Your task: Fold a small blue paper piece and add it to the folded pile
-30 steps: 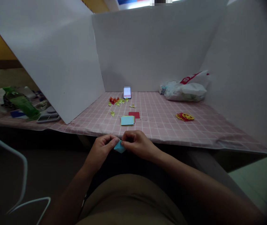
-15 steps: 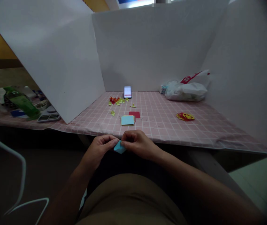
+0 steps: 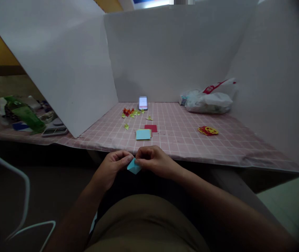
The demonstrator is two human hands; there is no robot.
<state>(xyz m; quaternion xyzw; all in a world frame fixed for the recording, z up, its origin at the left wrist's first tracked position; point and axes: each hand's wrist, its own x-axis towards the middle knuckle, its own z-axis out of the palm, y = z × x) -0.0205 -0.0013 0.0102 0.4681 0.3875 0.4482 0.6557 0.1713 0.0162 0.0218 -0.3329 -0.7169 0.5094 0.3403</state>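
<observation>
A small piece of folded light-blue paper (image 3: pixel 134 167) is held between my two hands, just in front of the table's near edge. My left hand (image 3: pixel 114 166) pinches its upper left side between thumb and finger. On the other side, my right hand (image 3: pixel 156 161) grips the upper right part with thumb and curled fingers. The fingertips cover the paper's top. Beyond them on the table lies a stack of coloured paper sheets (image 3: pixel 143 134), light blue on top, with a red sheet (image 3: pixel 151 128) just behind it.
Folded yellow-green paper pieces (image 3: pixel 136 113) and red-orange ones (image 3: pixel 128 112) lie near a lit phone (image 3: pixel 143 103). At right are red and yellow cut-outs (image 3: pixel 208 131) and a white plastic bag (image 3: pixel 209 101). White panels (image 3: pixel 175 59) wall the table; a scale (image 3: pixel 55 129) stands left.
The blue paper has tilted slightly and its lower part shows a little more. Both hands keep their hold in nearly the same place.
</observation>
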